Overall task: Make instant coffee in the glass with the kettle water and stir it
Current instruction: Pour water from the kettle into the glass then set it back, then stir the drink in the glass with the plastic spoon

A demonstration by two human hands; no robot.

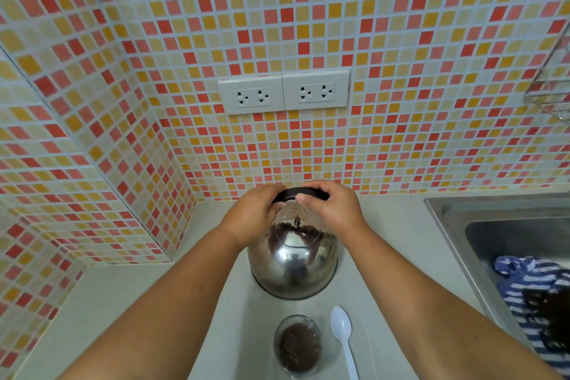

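Note:
A shiny steel kettle (293, 268) stands on the pale counter (129, 302), its black handle (297, 193) arching over the top. My left hand (253, 214) and my right hand (331, 210) both grip that handle, one at each end. In front of the kettle, near the counter's front edge, stands a clear glass (297, 344) with dark coffee granules in its bottom. A white plastic spoon (343, 336) lies on the counter just right of the glass, bowl pointing away from me.
A steel sink (493, 225) lies to the right, with a blue-and-white striped cloth (536, 296) in it. Two white double wall sockets (283, 92) sit on the mosaic tiles behind the kettle. A wire rack (552, 83) hangs at the far right.

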